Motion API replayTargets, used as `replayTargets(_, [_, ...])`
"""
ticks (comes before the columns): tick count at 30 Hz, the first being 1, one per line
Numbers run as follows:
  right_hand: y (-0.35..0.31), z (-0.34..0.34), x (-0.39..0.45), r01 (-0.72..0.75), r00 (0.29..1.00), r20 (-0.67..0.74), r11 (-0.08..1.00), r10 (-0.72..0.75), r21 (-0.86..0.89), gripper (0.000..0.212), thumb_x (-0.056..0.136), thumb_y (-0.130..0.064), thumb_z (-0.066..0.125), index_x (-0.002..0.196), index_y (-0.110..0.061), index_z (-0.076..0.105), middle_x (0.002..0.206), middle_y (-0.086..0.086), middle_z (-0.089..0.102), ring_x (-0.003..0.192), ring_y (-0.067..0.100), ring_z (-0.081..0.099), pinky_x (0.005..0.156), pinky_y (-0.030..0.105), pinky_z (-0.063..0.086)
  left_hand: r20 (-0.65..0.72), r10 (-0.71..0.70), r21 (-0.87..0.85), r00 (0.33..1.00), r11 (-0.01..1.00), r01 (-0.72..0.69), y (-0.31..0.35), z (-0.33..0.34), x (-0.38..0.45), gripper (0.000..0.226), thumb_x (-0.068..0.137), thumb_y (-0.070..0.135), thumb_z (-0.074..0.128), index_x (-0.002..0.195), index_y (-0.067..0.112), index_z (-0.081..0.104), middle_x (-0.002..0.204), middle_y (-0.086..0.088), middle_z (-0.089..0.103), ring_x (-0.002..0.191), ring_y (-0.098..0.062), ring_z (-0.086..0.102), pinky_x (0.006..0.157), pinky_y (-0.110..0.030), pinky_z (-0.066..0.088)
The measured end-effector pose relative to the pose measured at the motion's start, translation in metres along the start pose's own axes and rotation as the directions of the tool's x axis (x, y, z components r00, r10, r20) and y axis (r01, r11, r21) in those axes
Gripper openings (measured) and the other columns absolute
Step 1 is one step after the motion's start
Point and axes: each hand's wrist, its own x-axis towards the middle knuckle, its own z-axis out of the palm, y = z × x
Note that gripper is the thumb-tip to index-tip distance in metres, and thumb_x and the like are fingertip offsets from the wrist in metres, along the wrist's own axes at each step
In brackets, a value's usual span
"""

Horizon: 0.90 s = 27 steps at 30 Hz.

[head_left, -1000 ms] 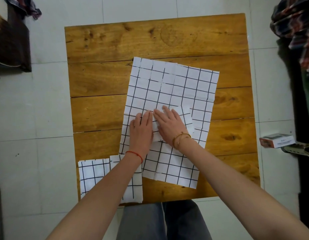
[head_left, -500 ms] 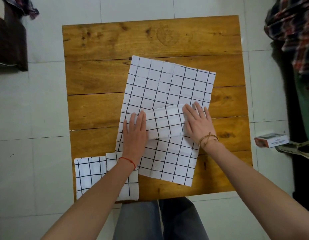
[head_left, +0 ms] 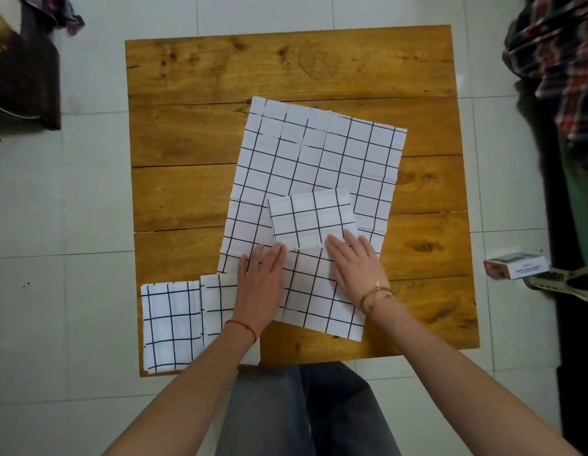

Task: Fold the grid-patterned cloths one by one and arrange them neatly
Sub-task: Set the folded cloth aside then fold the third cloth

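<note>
A small folded grid-patterned cloth (head_left: pixel 310 218) lies on top of a large flat grid-patterned cloth (head_left: pixel 319 159) spread over the wooden table (head_left: pixel 286 67). My left hand (head_left: pixel 261 284) lies flat on the large cloth, fingertips at the folded cloth's near left corner. My right hand (head_left: pixel 353 263) lies flat too, fingers touching the folded cloth's near right edge. Two more folded grid cloths rest side by side at the table's near left corner, one (head_left: pixel 171 324) fully in view, the other (head_left: pixel 218 304) partly under my left forearm.
A small box (head_left: pixel 515 265) lies on the tiled floor right of the table. Plaid clothing (head_left: pixel 556 60) hangs at the far right. Dark furniture (head_left: pixel 22 70) stands at the far left. My legs (head_left: pixel 302 413) are under the table's near edge.
Both hands have slid back toward me, from the middle and sides of the small folded cloth to its near edge. The folded cloth now lies uncovered.
</note>
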Motion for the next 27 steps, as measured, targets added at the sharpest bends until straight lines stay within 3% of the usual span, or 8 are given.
replayTargets(4, [0.03, -0.002, -0.014, -0.047, 0.997, -0.064, 0.998, 0.049, 0.039, 0.054, 0.093, -0.035, 0.022, 0.138, -0.017, 0.047, 0.142, -0.001, 0.047, 0.138, 0.024, 0.033, 0.116, 0.047, 0.021, 0.015, 0.001, -0.081, 1.0, 0.997, 0.001, -0.002, 0.0, 0.001, 0.055, 0.094, 0.018, 0.05, 0.147, 0.018, 0.034, 0.15, -0.002, 0.035, 0.14, -0.028, 0.027, 0.112, -0.052, 0.03])
replayTargets(7, [0.035, -0.014, 0.001, -0.016, 0.981, -0.191, 0.992, 0.04, 0.128, 0.042, 0.094, -0.031, 0.029, 0.117, -0.018, 0.061, 0.12, -0.001, 0.061, 0.123, 0.022, 0.046, 0.108, 0.041, 0.033, -0.064, -0.039, -0.177, 0.997, 0.984, 0.027, 0.001, -0.006, 0.007, 0.047, 0.094, 0.018, 0.05, 0.14, 0.017, 0.045, 0.142, -0.004, 0.044, 0.135, -0.025, 0.034, 0.11, -0.046, 0.035])
replayTargets(11, [0.032, -0.045, 0.055, -0.049, 0.932, -0.332, 0.957, 0.147, 0.285, 0.027, 0.091, -0.023, 0.039, 0.101, -0.014, 0.062, 0.1, 0.004, 0.062, 0.095, 0.027, 0.054, 0.082, 0.038, 0.042, -0.18, -0.287, -0.336, 0.941, 0.917, 0.216, 0.01, -0.02, 0.027, 0.033, 0.089, 0.024, 0.06, 0.12, 0.016, 0.053, 0.114, -0.002, 0.053, 0.105, -0.018, 0.047, 0.086, -0.03, 0.046])
replayTargets(16, [0.017, -0.067, 0.115, -0.033, 0.966, -0.24, 0.963, 0.099, 0.266, 0.02, 0.091, -0.017, 0.049, 0.106, -0.01, 0.059, 0.106, 0.009, 0.061, 0.101, 0.03, 0.05, 0.083, 0.038, 0.038, -0.034, -0.518, -0.411, 0.855, 0.787, 0.46, 0.017, -0.024, 0.049, 0.033, 0.086, 0.035, 0.066, 0.107, 0.015, 0.051, 0.104, -0.003, 0.052, 0.096, -0.018, 0.048, 0.076, -0.026, 0.039])
replayTargets(23, [0.012, -0.056, 0.13, -0.086, 0.982, -0.149, 0.981, 0.112, 0.171, 0.019, 0.088, -0.011, 0.05, 0.107, -0.01, 0.055, 0.108, 0.009, 0.058, 0.106, 0.029, 0.046, 0.087, 0.035, 0.035, 0.012, -0.588, -0.474, 0.809, 0.709, 0.522, 0.019, -0.024, 0.059, 0.017, 0.089, 0.026, 0.064, 0.101, 0.014, 0.059, 0.103, -0.004, 0.054, 0.098, -0.019, 0.049, 0.083, -0.032, 0.045])
replayTargets(25, [0.018, -0.055, 0.125, -0.061, 0.989, -0.12, 0.969, 0.092, 0.239, 0.016, 0.087, -0.014, 0.052, 0.102, -0.011, 0.058, 0.103, 0.008, 0.057, 0.102, 0.028, 0.047, 0.085, 0.035, 0.036, 0.0, -0.585, -0.531, 0.811, 0.688, 0.496, 0.019, -0.025, 0.057, 0.013, 0.088, 0.022, 0.064, 0.098, 0.014, 0.059, 0.098, -0.003, 0.055, 0.095, -0.019, 0.051, 0.082, -0.032, 0.048])
replayTargets(27, [0.023, -0.061, 0.115, -0.062, 0.993, -0.063, 0.884, 0.103, 0.463, 0.011, 0.083, -0.014, 0.054, 0.092, -0.01, 0.058, 0.094, 0.007, 0.058, 0.09, 0.025, 0.05, 0.078, 0.033, 0.041, 0.001, -0.609, -0.673, 0.793, 0.586, 0.451, 0.021, -0.03, 0.053, 0.01, 0.086, 0.017, 0.063, 0.094, 0.013, 0.058, 0.087, 0.001, 0.056, 0.084, -0.016, 0.054, 0.073, -0.024, 0.049])
